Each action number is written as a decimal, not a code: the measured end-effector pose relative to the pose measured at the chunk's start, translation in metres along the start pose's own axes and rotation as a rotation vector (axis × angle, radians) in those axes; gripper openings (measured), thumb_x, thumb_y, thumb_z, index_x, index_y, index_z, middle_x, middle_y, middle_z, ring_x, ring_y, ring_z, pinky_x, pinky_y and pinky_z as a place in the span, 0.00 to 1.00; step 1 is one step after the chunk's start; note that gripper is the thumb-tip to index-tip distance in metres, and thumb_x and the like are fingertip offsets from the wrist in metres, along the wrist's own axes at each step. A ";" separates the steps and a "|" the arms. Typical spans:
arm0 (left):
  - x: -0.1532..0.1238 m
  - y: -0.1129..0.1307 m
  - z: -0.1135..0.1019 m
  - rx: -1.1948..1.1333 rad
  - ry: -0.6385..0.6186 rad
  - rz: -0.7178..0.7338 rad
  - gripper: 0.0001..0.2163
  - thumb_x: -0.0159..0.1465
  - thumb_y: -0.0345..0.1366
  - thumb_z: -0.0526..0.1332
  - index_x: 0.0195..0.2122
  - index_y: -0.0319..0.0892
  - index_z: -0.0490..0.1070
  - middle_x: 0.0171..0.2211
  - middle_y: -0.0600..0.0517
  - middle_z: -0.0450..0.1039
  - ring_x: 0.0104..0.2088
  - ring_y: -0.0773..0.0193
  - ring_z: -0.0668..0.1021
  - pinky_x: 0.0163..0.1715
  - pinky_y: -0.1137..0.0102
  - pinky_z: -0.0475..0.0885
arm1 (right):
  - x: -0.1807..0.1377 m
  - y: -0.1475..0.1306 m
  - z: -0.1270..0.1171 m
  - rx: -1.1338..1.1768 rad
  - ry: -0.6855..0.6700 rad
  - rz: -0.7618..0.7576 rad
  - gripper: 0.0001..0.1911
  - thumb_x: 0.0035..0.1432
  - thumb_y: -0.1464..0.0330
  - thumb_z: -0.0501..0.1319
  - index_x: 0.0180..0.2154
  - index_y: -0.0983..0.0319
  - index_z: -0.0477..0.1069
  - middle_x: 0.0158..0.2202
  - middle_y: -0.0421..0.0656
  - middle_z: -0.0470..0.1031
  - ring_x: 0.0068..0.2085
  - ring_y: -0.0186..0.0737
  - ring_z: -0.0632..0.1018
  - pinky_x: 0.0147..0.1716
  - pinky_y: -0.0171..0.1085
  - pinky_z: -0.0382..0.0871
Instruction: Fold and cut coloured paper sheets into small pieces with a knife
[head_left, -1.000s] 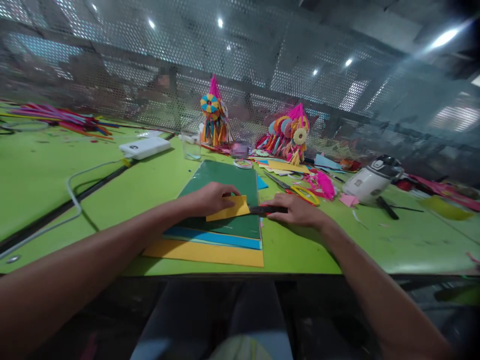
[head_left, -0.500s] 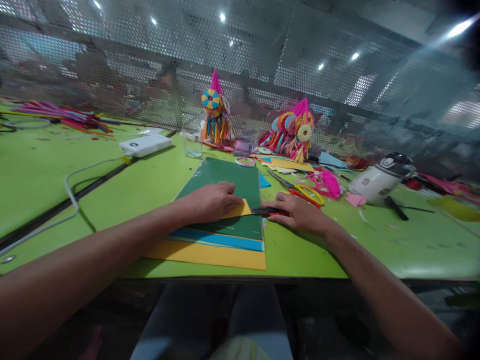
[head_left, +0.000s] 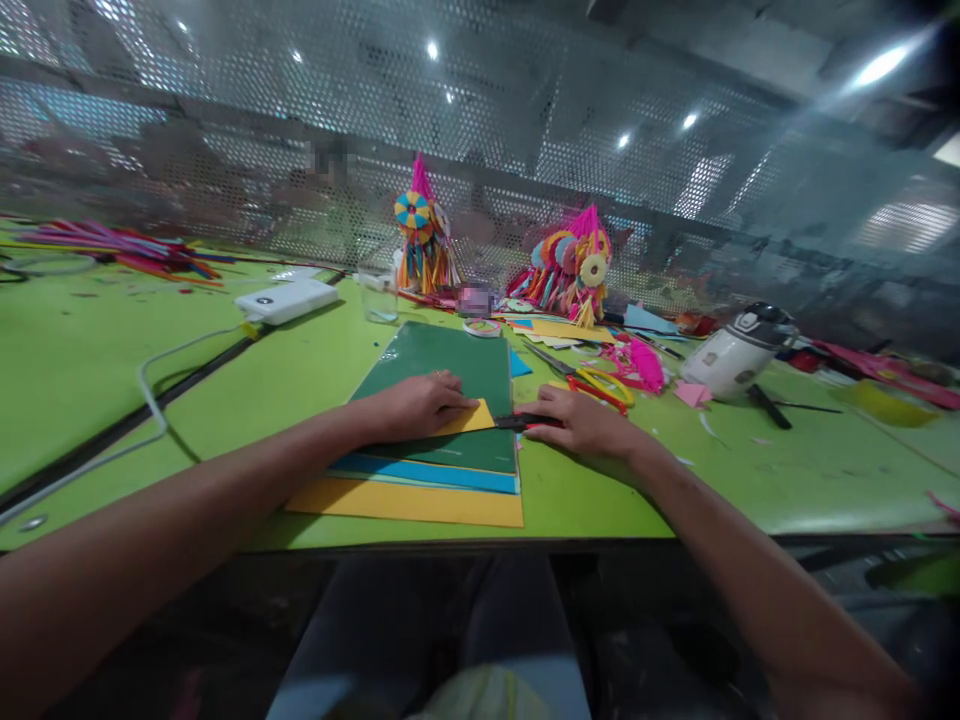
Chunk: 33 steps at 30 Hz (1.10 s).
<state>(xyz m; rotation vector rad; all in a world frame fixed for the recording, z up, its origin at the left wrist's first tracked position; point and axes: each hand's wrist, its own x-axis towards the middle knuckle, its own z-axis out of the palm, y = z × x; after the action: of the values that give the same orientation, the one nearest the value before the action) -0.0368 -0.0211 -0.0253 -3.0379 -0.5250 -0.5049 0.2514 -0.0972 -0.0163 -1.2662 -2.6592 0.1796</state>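
Observation:
My left hand [head_left: 424, 402], fingers bent and pressed together, holds a narrow yellow piece of paper [head_left: 474, 415] down on a dark green sheet [head_left: 450, 352]. In my right hand [head_left: 574, 418] is a pair of scissors [head_left: 517, 421] with dark blades and red-and-black handles. Their tips point left and meet the paper's right end; my fingers partly cover the handles. Under the green sheet, the edges of a blue sheet [head_left: 450, 473] and a yellow-orange sheet [head_left: 420, 503] stick out toward me.
Yellow-and-red-handled scissors [head_left: 592, 385] lie beyond my right hand. Farther back are a clear cup [head_left: 379, 300], tasselled paper ornaments [head_left: 424, 230], and a bright pink bundle [head_left: 637, 362]. A white-and-black bottle [head_left: 731, 355] lies right; a corded white device [head_left: 286, 302] sits left.
The view has shifted slightly, so the scene sits a little farther left. Both hands keep nearly the same place on the paper and scissors.

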 end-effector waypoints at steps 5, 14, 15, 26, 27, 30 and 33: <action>-0.001 -0.002 0.001 -0.052 0.007 -0.001 0.16 0.72 0.37 0.52 0.51 0.42 0.77 0.29 0.50 0.72 0.30 0.64 0.72 0.31 0.72 0.65 | 0.001 0.000 0.001 -0.004 0.005 -0.003 0.20 0.68 0.59 0.56 0.57 0.59 0.71 0.38 0.46 0.70 0.38 0.41 0.72 0.38 0.37 0.64; -0.002 -0.001 -0.001 -0.004 -0.009 0.018 0.18 0.73 0.38 0.49 0.53 0.41 0.76 0.29 0.49 0.72 0.31 0.63 0.73 0.32 0.72 0.66 | -0.012 0.000 -0.003 0.073 -0.015 0.002 0.19 0.69 0.59 0.55 0.55 0.60 0.73 0.39 0.47 0.72 0.39 0.42 0.73 0.40 0.38 0.66; -0.002 -0.001 -0.001 0.000 -0.013 0.012 0.18 0.73 0.37 0.49 0.53 0.41 0.76 0.29 0.49 0.72 0.31 0.64 0.73 0.32 0.72 0.66 | -0.012 0.000 -0.003 0.069 -0.018 0.009 0.19 0.69 0.59 0.55 0.55 0.60 0.73 0.39 0.47 0.72 0.39 0.41 0.73 0.40 0.38 0.65; -0.001 -0.005 0.000 -0.047 -0.034 -0.001 0.18 0.73 0.38 0.48 0.54 0.43 0.76 0.30 0.49 0.72 0.31 0.66 0.74 0.32 0.74 0.67 | 0.003 -0.020 -0.004 0.011 -0.022 0.020 0.18 0.69 0.60 0.55 0.53 0.62 0.73 0.40 0.47 0.73 0.39 0.41 0.73 0.39 0.37 0.64; -0.001 -0.005 0.000 -0.045 -0.035 -0.007 0.18 0.73 0.38 0.48 0.54 0.43 0.76 0.30 0.49 0.72 0.31 0.65 0.74 0.32 0.74 0.67 | 0.002 -0.022 -0.003 -0.008 -0.012 0.035 0.17 0.69 0.61 0.55 0.51 0.63 0.73 0.40 0.48 0.74 0.39 0.42 0.73 0.38 0.38 0.63; -0.001 -0.005 -0.001 -0.048 -0.040 -0.015 0.19 0.73 0.39 0.48 0.54 0.42 0.76 0.30 0.49 0.71 0.30 0.65 0.74 0.31 0.73 0.67 | 0.002 -0.027 -0.003 -0.045 0.006 0.085 0.15 0.68 0.61 0.57 0.46 0.65 0.73 0.40 0.49 0.75 0.39 0.42 0.74 0.37 0.38 0.62; -0.002 -0.005 -0.001 -0.055 -0.037 -0.019 0.19 0.73 0.40 0.48 0.54 0.43 0.76 0.30 0.49 0.71 0.30 0.64 0.74 0.31 0.73 0.67 | 0.003 -0.029 -0.005 -0.056 -0.017 0.096 0.14 0.69 0.60 0.56 0.43 0.65 0.73 0.39 0.48 0.75 0.38 0.41 0.73 0.36 0.37 0.61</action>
<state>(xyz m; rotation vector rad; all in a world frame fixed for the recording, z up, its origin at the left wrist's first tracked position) -0.0399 -0.0171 -0.0255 -3.1027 -0.5515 -0.4726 0.2288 -0.1133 -0.0058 -1.4169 -2.6369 0.1314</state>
